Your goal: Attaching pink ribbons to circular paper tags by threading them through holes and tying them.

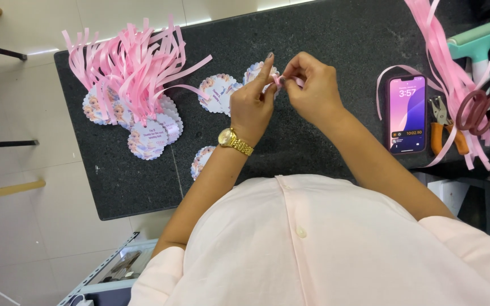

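Both hands are raised over the middle of the dark tabletop (pixel 324 39): left hand (pixel 252 107), gold watch (pixel 235 141) at the wrist, and right hand (pixel 312 90), fingers pinched together on a pink ribbon (pixel 279 80) at a round scalloped tag (pixel 254 72). Toward the left edge a pile of ribboned tags (pixel 134 85) is seen, a loose tag (pixel 218 92) lies beside the hands, and toward the right edge a phone (pixel 407 114), pliers (pixel 441 127), scissors (pixel 479 109) and loose ribbon strips (pixel 446 68) are laid.

hands (pixel 282 93) hiding most of round tag (pixel 254 72), glue gun (pixel 479 41) cut off
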